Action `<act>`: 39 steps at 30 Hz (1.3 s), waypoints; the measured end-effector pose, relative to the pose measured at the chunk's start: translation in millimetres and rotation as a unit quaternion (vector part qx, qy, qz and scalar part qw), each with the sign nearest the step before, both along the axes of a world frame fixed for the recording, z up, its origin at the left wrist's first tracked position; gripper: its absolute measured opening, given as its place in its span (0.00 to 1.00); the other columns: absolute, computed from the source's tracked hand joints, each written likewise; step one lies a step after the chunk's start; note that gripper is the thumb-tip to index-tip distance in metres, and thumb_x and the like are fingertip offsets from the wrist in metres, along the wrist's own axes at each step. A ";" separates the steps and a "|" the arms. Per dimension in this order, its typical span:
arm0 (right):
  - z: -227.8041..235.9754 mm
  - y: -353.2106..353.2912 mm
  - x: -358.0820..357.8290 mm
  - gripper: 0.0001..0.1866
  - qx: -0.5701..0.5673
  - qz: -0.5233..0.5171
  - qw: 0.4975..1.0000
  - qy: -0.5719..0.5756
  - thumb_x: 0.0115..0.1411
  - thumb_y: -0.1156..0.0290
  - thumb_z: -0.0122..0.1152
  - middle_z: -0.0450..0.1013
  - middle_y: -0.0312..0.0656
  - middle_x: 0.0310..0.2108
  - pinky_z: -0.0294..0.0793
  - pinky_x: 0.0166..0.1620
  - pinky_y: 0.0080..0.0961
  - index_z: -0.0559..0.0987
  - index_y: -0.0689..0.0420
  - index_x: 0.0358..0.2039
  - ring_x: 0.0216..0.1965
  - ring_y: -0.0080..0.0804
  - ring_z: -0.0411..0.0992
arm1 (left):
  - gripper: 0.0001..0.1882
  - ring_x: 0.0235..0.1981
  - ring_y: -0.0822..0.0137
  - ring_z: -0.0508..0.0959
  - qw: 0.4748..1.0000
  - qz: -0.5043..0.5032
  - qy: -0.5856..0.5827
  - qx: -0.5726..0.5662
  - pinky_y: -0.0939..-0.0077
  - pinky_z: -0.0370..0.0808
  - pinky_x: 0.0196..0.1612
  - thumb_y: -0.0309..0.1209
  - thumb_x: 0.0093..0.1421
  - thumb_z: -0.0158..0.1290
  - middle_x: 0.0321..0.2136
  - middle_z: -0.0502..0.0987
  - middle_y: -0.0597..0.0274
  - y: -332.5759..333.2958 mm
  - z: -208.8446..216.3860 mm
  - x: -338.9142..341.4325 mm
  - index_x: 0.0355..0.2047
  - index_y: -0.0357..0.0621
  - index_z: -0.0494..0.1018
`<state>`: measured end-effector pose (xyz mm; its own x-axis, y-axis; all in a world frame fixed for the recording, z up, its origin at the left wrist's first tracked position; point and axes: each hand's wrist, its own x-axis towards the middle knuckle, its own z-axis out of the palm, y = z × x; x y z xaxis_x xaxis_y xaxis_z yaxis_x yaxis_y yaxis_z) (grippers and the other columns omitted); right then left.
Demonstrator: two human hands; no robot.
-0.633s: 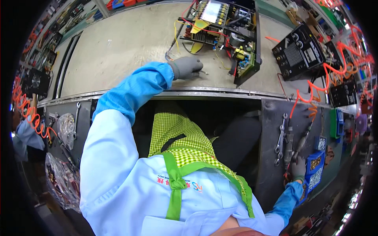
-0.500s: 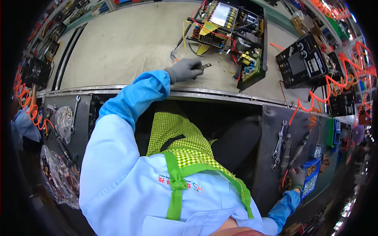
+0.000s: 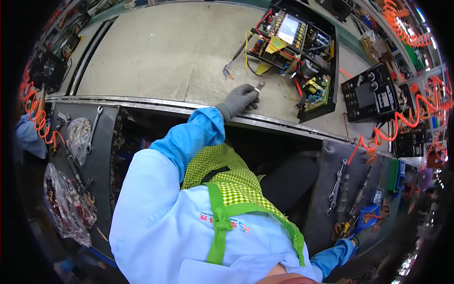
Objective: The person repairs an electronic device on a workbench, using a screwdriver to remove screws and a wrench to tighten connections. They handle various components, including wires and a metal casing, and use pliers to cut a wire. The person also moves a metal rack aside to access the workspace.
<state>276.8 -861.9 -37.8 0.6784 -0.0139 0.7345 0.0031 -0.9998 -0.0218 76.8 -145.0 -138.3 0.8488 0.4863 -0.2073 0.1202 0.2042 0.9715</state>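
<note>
My left hand [image 3: 240, 101], in a grey glove, is closed over the front edge of the workbench. Out of its fingers sticks a small flat metal piece [image 3: 260, 85]. Beyond it lies an open electronics chassis [image 3: 309, 71], with circuit boards, heat sinks and loose wires; a dark cable with bare coloured ends [image 3: 228, 73] reaches out to its left. At the lower right, my right hand [image 3: 355, 240], gloved too, is beside a blue parts bin [image 3: 368, 217] holding small brass-coloured parts. Its fingers are mostly hidden, and I cannot tell whether it grips the bin.
A black power unit [image 3: 370, 93] stands right of the chassis, with orange coiled air hoses [image 3: 402, 113] hanging near it. Wrenches [image 3: 336, 187] and air tools [image 3: 360, 189] lie on the right side shelf. On the left are another wrench [image 3: 95, 128] and plastic bags of parts [image 3: 68, 203].
My left hand has drawn back toward the bench edge, still holding the metal piece. My right hand has moved lower, and the blue bin beside it looks tilted. The whole view has shifted slightly.
</note>
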 end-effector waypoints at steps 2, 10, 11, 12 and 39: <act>36.8 66.7 3.8 0.19 0.020 0.150 0.988 -0.040 0.63 0.63 0.55 0.75 0.53 0.45 0.71 0.49 0.37 0.75 0.68 0.46 0.44 0.43 0.74 | 0.19 0.36 0.71 0.77 0.996 -0.041 -0.059 -0.048 0.76 0.76 0.41 0.44 0.64 0.50 0.35 0.76 0.59 -16.5 5.3 1.4 0.42 0.39 0.70; 28.7 408.4 -91.1 0.15 0.221 0.555 0.749 0.288 0.62 0.70 0.54 0.74 0.42 0.41 0.72 0.45 0.27 0.75 0.60 0.49 0.40 0.31 0.72 | 0.13 0.56 0.66 0.66 0.934 -0.288 -0.188 -0.100 0.69 0.61 0.59 0.37 0.60 0.57 0.59 0.63 0.56 -114.6 94.9 2.7 0.37 0.39 0.74; 14.5 423.4 -89.2 0.15 0.166 0.574 0.745 0.296 0.61 0.70 0.56 0.73 0.44 0.39 0.71 0.45 0.31 0.74 0.61 0.47 0.40 0.38 0.72 | 0.13 0.56 0.67 0.66 0.914 -0.316 -0.172 -0.190 0.69 0.61 0.59 0.36 0.60 0.57 0.57 0.65 0.58 -115.5 102.7 -0.2 0.38 0.39 0.74; 4.1 446.8 -95.9 0.15 0.219 0.610 0.690 0.322 0.59 0.71 0.56 0.71 0.47 0.38 0.69 0.46 0.34 0.73 0.62 0.46 0.41 0.43 0.71 | 0.12 0.52 0.69 0.69 0.922 -0.256 -0.235 -0.173 0.72 0.65 0.56 0.33 0.61 0.55 0.51 0.69 0.62 -121.5 71.4 16.4 0.41 0.40 0.73; -81.8 505.4 -125.0 0.38 0.047 0.511 0.700 0.496 0.43 0.54 0.68 0.63 0.55 0.51 0.72 0.50 0.41 0.67 0.53 0.55 0.48 0.55 0.70 | 0.16 0.30 0.50 0.79 0.940 0.007 0.107 0.323 0.63 0.75 0.35 0.41 0.57 0.53 0.26 0.78 0.46 -14.5 -11.0 -1.3 0.32 0.38 0.76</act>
